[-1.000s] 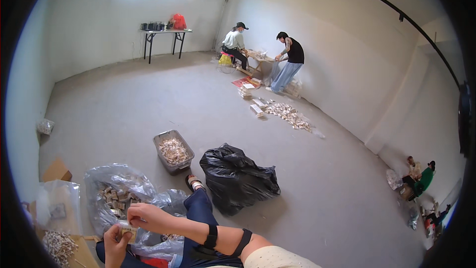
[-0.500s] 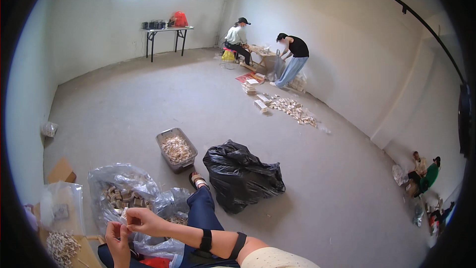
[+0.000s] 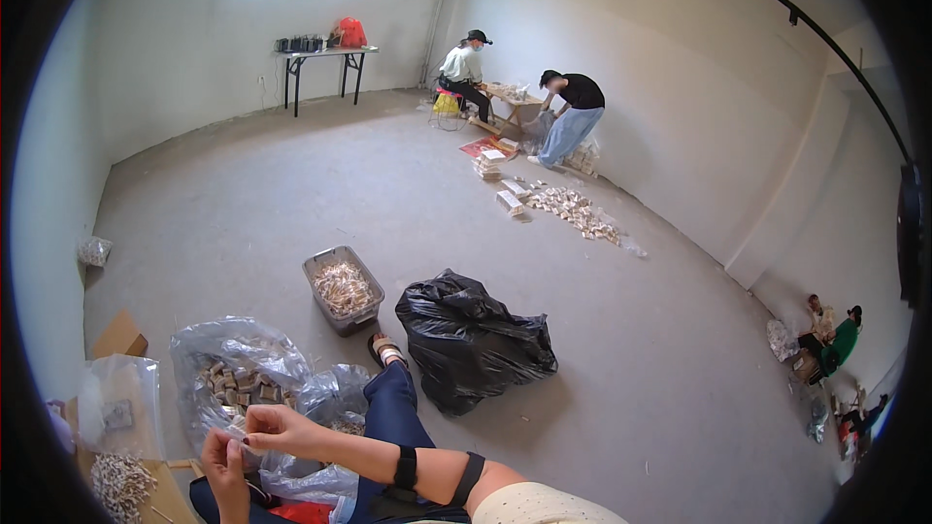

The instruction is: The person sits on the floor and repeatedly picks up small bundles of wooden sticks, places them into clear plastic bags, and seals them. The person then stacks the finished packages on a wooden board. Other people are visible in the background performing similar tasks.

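Observation:
At the lower left, my left hand (image 3: 225, 474) and my right hand (image 3: 280, 430) meet with fingertips pinched. A small whitish thing (image 3: 236, 433) shows between them, too small to make out. Just beyond the hands, a large clear plastic bag (image 3: 240, 338) lies spread, with small brownish packs (image 3: 233, 386) inside. Beside my left hand, a heap of white-tipped sticks like cotton swabs (image 3: 120, 485) sits on a wooden board (image 3: 167, 503). Behind that heap stands a clear plastic pouch (image 3: 136, 398). Crumpled clear plastic (image 3: 335, 391) lies next to my leg.
A grey bin (image 3: 361, 318) of swab-like sticks stands by my foot, with a black plastic bag (image 3: 476, 344) to its right. Farther off are a pile of small packs (image 3: 573, 212), two people at a low table (image 3: 513, 95), and a folding table (image 3: 330, 53). Others sit far right.
My left hand has shifted slightly up and left, its fingertips still against the right hand's. Across the room, the person in black bends lower over a bag. The view has tilted slightly.

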Demonstrator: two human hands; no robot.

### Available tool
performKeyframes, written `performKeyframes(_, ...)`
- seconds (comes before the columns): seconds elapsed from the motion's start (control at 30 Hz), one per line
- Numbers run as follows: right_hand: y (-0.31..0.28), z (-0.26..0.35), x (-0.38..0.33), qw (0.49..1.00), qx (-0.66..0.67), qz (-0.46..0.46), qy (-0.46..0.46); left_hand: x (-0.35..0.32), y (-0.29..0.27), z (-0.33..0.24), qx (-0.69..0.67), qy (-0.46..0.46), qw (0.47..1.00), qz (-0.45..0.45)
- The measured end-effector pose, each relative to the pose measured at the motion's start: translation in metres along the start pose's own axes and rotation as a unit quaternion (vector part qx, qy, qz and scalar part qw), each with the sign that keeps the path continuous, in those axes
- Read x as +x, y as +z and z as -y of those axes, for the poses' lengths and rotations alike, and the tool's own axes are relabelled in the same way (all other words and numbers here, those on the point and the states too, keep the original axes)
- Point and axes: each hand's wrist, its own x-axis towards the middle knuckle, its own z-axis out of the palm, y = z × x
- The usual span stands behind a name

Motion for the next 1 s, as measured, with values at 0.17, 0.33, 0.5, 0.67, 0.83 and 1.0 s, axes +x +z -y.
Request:
performKeyframes(0.17, -0.008, 0.001, 0.003, 0.995, 0.096, -0.008, 0.008, 0.000, -0.010, 0.015, 0.071, 0.087, 0.993, -0.041)
performKeyframes(0.33, 0.004, 0.016, 0.005, 0.990, 0.138, 0.024, 0.023, 0.002, 0.006, 0.028, -0.138, -0.019, 0.976, -0.166)
performKeyframes(0.5, -0.002, -0.011, 0.006, 0.992, 0.118, -0.030, 0.031, -0.003, -0.012, 0.033, -0.180, -0.102, 0.974, -0.093)
performKeyframes(0.67, 0.004, -0.022, 0.009, 0.994, -0.021, -0.106, -0.013, -0.004, -0.027, 0.055, -0.041, -0.086, 0.974, -0.205)
performKeyframes(0.83, 0.027, -0.016, 0.024, 0.957, -0.224, -0.171, -0.072, 0.001, -0.015, 0.064, 0.178, 0.038, 0.949, -0.257)
performKeyframes(1.0, 0.042, -0.022, 0.035, 0.935, -0.242, -0.254, -0.045, 0.017, -0.006, 0.022, 0.384, 0.086, 0.886, -0.247)
